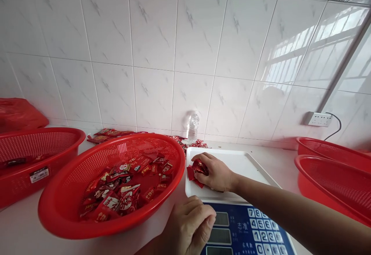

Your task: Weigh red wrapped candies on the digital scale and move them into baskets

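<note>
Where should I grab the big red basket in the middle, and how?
Probably two-handed by the basket's rim, at its left and right sides, coming from the near side. The thick rim flares outward, so fingers could hook under it. The basket is wide and open on top, with loose packets inside, so keep it level.

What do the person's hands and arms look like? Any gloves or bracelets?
Left hand and right hand are bare: no gloves, rings or bracelets show. The right arm is slim, with no sleeve in view. Little of the left arm shows.
</note>
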{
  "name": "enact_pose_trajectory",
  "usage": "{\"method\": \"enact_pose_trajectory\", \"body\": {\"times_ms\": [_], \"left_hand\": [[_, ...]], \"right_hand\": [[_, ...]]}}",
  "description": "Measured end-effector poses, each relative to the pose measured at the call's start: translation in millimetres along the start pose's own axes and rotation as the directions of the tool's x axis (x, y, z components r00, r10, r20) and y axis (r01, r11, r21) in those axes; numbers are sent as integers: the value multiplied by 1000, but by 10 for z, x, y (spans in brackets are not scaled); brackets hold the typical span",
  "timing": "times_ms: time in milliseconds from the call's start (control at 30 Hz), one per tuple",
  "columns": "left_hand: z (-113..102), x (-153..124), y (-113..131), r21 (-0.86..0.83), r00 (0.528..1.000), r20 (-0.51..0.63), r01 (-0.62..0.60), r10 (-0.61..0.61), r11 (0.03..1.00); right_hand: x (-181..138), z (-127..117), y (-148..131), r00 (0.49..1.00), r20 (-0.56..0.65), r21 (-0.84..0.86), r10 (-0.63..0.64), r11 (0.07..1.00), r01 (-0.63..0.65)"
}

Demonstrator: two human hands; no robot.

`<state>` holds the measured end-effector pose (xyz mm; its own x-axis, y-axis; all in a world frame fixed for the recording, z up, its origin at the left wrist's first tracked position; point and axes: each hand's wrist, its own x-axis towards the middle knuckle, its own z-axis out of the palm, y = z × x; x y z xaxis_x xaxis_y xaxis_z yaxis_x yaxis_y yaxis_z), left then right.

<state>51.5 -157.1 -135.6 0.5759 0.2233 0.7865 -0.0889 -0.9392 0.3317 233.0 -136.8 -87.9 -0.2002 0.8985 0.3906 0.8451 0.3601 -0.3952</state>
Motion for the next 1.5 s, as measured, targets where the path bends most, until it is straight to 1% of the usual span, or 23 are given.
{"method": "enact_pose_trajectory", "body": {"times_ms": [100, 167, 300, 433, 533, 667, 833, 933, 1033, 1133, 1200, 1267, 1367, 1433, 1500], "left_hand": [[-2, 1, 0, -2, 1000, 4, -7, 7, 1000], [-7, 1, 3, 2, 1000, 8, -1, 1, 1000], [-18, -3, 12, 8, 1000, 20, 4, -4, 1000], [-19, 3, 10, 18, 1000, 28, -4, 3, 1000], [-17, 11, 11, 35, 1000, 12, -2, 2, 999], [-29, 22, 27, 28, 1000, 23, -15, 14, 999], [-47, 36, 44, 22, 999, 32, -41, 41, 999], [-50, 37, 45, 27, 998, 40, -39, 38, 999], [-54, 31, 50, 43, 998, 48, -38, 35, 998], [-58, 29, 60, 52, 997, 59, -43, 40, 998], [-57, 34, 65, 50, 997, 58, -48, 45, 998], [-55, 43, 67, 45, 997, 54, -52, 50, 998], [-54, 56, 65, 44, 997, 58, -49, 46, 998], [-56, 59, 64, 40, 997, 67, -45, 42, 998], [-58, 61, 64, 38, 996, 75, -40, 37, 998]], "right_hand": [[-28, -14, -39, 998, 61, -23, 17, 1000, -16], [-55, -20, -57, 996, 83, -40, -16, 999, 20], [-97, -4, -61, 990, 79, -47, -116, 992, 120], [-102, 18, -45, 982, 79, -90, -172, 980, 179], [-90, 33, -32, 981, 70, -128, -180, 974, 187], [-70, 48, -1, 993, 17, -96, -118, 988, 119], [-57, 22, 73, 996, -85, -22, 1, 1000, -3], [-76, -57, 126, 989, -132, -21, 64, 997, -68], [-142, -212, 207, 970, -201, -32, 133, 989, -143], [-268, -444, 360, 935, -280, -54, 218, 969, -242], [-386, -637, 499, 894, -348, -71, 282, 943, -326], [-534, -855, 643, 835, -433, -89, 340, 906, -414], [-819, -1213, 819, 728, -549, -109, 411, 828, -550], [-1043, -1446, 908, 662, -601, -121, 448, 768, -629], [-1273, -1650, 988, 613, -633, -133, 473, 713, -688]]}}
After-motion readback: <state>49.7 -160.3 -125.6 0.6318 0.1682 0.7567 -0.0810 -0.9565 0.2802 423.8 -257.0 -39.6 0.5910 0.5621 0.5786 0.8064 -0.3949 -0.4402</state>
